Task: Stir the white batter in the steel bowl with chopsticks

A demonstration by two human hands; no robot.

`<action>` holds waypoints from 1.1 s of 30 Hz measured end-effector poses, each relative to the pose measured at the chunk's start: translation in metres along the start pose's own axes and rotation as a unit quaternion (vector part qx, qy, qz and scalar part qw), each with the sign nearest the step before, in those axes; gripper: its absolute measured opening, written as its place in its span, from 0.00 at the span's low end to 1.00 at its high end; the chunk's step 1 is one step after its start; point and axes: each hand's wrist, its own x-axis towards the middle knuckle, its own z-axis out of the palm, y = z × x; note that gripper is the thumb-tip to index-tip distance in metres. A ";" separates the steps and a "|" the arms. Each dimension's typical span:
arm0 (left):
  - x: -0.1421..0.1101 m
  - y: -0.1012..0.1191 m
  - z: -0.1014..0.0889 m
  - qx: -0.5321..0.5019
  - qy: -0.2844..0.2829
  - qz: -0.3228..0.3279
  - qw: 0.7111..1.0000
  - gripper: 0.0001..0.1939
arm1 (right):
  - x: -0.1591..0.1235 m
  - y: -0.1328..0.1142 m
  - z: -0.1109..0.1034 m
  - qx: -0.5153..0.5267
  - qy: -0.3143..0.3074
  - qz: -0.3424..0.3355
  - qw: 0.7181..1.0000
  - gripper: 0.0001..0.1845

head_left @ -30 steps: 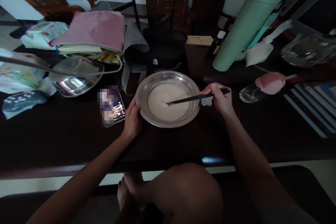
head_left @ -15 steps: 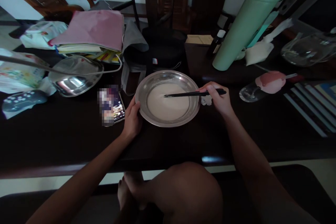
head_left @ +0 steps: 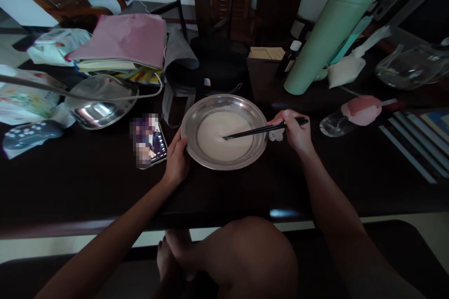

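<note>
A wide metal basin (head_left: 191, 147) stands on the dark table, with a pale, milky batter-like liquid (head_left: 222, 149) in its bottom. My left hand (head_left: 177, 159) grips the basin's left rim, thumb over the edge and fingers beneath or behind it. In my right hand (head_left: 297, 134) is a pair of black chopsticks (head_left: 257, 130), held closed together. Their tips dip into the liquid near its middle, where faint swirls show. A small crumpled white piece (head_left: 276, 133) lies between the basin's right rim and my right hand.
Left of the basin lie a lit phone (head_left: 150, 142), a shiny metal bowl (head_left: 101, 112) and a game controller (head_left: 33, 135). Behind are a pink folder (head_left: 122, 37) and a black bag (head_left: 213, 63). A tall green flask (head_left: 326, 42), a pink-capped bottle (head_left: 361, 111) and books (head_left: 417, 145) stand or lie right.
My right hand has shifted slightly right and tilted the chopsticks more steeply. Their tips have moved a little toward me in the liquid. My left hand and the basin stay put.
</note>
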 end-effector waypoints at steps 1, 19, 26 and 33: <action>0.000 0.000 0.000 0.002 -0.001 0.003 1.000 0.19 | 0.000 0.000 0.000 -0.003 -0.014 -0.001 1.000 0.27; 0.000 -0.001 -0.002 0.001 -0.006 0.005 1.000 0.18 | 0.000 0.000 -0.001 0.000 0.017 -0.006 1.000 0.28; 0.001 -0.010 -0.003 0.000 0.001 0.010 1.000 0.18 | 0.000 0.000 -0.001 -0.003 0.011 -0.009 1.000 0.25; 0.001 -0.005 -0.002 0.005 -0.005 0.008 1.000 0.19 | 0.000 0.000 0.000 0.006 -0.021 -0.002 1.000 0.25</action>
